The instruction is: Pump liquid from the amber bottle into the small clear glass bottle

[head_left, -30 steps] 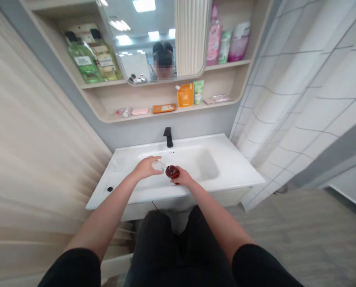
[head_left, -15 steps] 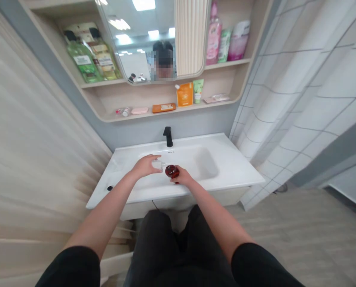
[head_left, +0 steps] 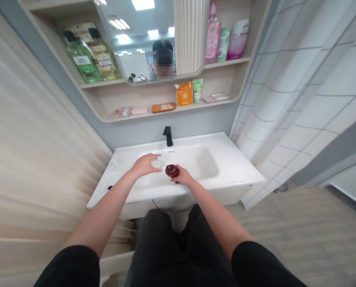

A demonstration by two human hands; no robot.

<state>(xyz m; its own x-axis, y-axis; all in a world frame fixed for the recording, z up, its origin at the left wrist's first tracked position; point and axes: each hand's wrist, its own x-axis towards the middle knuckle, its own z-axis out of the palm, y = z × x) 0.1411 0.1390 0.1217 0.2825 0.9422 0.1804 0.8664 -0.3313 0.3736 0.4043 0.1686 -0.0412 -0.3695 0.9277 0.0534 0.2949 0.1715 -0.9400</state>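
Little has moved: the left hand (head_left: 142, 165) grips a clear bottle (head_left: 156, 164), the right hand (head_left: 183, 175) a red bottle (head_left: 171, 171).

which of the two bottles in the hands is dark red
The dark red bottle is in the right hand; the clear bottle in the left hand is colourless.

This looks like a bathroom washstand: a glossy white countertop with a recessed rectangular basin (head_left: 196, 159) and an angular black faucet (head_left: 168, 137) sits beneath a pale wood-toned wall cabinet (head_left: 121, 94) stocked with toiletries, including a tall green black-capped bottle (head_left: 83, 59) and a slim pink bottle (head_left: 213, 38). White wall tiles with dark grout lines (head_left: 303, 111) rise at the right. The flat rounded-corner mirror (head_left: 136, 36) (oddly for a home) reflects a broad, office-like room with bright ceiling panels (head_left: 143, 4).
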